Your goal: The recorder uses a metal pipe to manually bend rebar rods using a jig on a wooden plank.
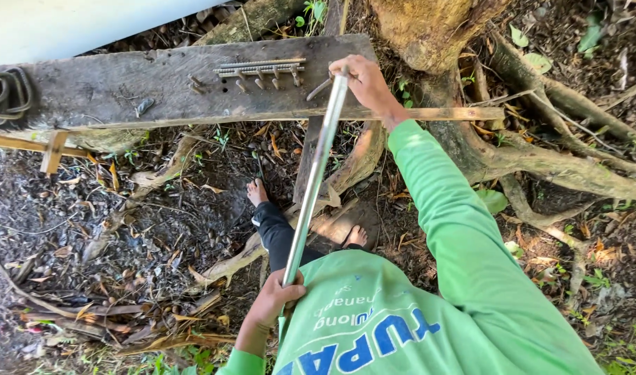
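Closest to my camera is the green long-sleeved shirt (394, 312), filling the bottom of the view. Just past it my left hand (276, 297) is wrapped tight around the near end of a long metal pipe (316, 173), fingers closed on it. The pipe slopes away from me, up to a weathered wooden plank (123, 87) that serves as a bench. My right hand (365, 82) is closed over the far end, where the pipe meets the plank's edge. I judge that I grip both ends so the far one stays pressed against the board while the near one gives me leverage.

A small bent piece of metal (320, 88) lies at the pipe's tip; I cannot tell whether it sits inside the pipe or only beside it. Left of it, a row of steel pegs (262, 73) stands driven into the plank, with thin rods lying along their top, likely as a fixed stop to work against. A stack of bent steel loops (5, 94) rests at the plank's far left end. Below the plank, my bare feet (257, 192) stand on dark soil among tree roots (540, 163) and dry leaves.
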